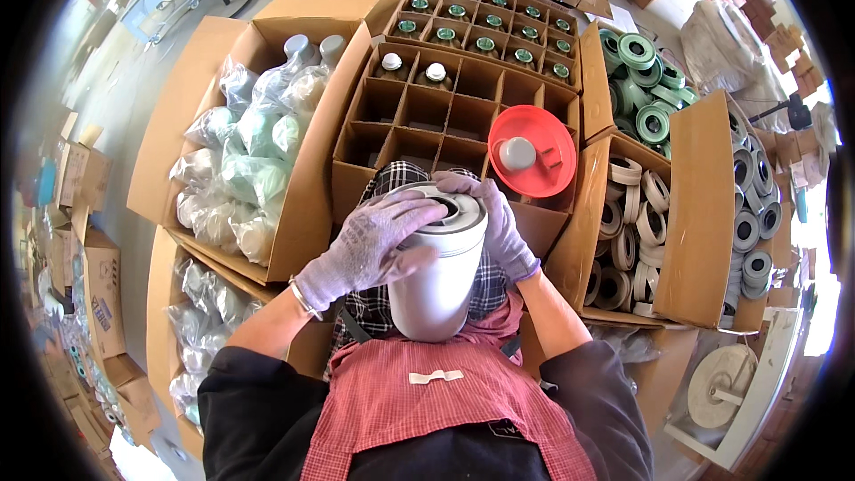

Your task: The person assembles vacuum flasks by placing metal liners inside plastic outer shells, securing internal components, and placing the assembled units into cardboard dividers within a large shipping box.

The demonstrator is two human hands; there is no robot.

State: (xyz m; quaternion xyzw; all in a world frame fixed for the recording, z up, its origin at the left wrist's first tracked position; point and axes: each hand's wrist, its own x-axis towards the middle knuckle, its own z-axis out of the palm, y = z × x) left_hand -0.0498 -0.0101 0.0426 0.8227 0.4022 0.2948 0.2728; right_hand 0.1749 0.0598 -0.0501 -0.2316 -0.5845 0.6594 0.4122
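Observation:
A smooth grey cylindrical flask body (432,294) stands upright in my lap, a ring collar with a dark central hole (452,210) at its top. My left hand (374,236), in a light grey-purple glove, lies over the left of the collar, fingers across the top and the slightly blurred thumb down the side. Gloved too, my right hand (499,223) grips the collar's right and far edge, its thumb side hidden. Beyond them, a red bowl (552,147) holding a grey round cap (517,153) and small pieces rests on a divided carton (356,180).
Bagged flask parts fill a carton (283,214) on the left. Green-topped bottles (485,44) and two white-capped ones (435,74) stand in dividers ahead. To the right, cartons hold green rings (636,52), cream rings (655,218) and grey rings (746,230). Raised flaps (699,214) stick up there.

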